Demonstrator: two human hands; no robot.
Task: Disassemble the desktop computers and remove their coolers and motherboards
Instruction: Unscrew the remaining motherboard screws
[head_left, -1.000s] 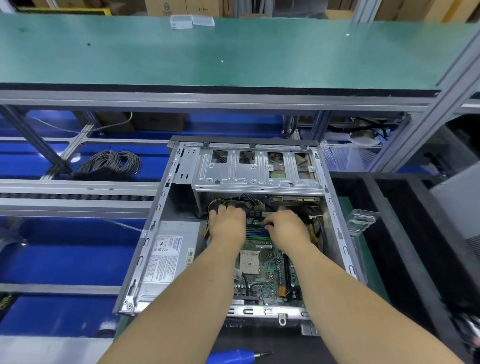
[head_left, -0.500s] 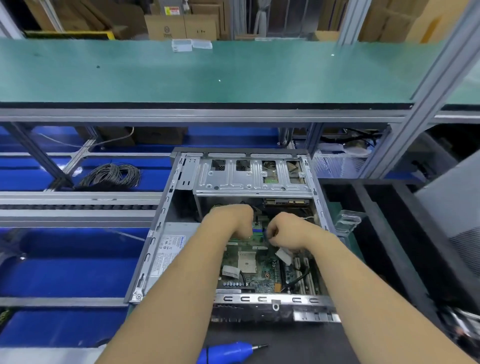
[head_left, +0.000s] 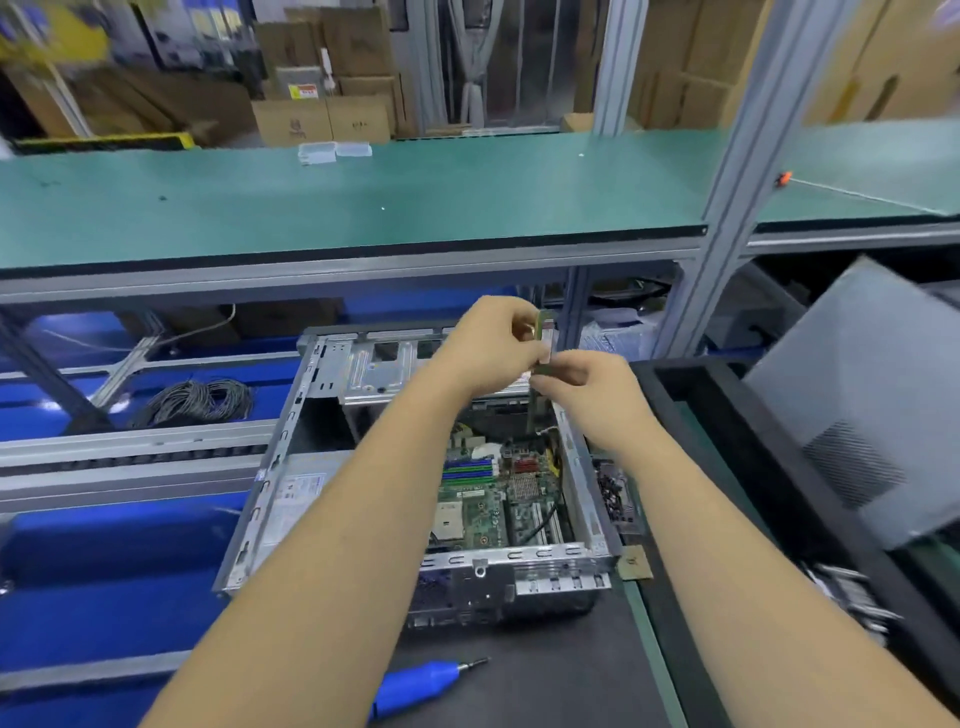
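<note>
While left hand (head_left: 493, 345) and right hand (head_left: 589, 395) both pinch the memory stick (head_left: 543, 343) above the case (head_left: 574, 457), loose grip could drop it onto the motherboard (head_left: 488, 506).

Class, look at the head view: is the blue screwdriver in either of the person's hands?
No. The blue screwdriver lies on the dark mat in front of the computer case, while both hands hold a memory stick above it.
</note>
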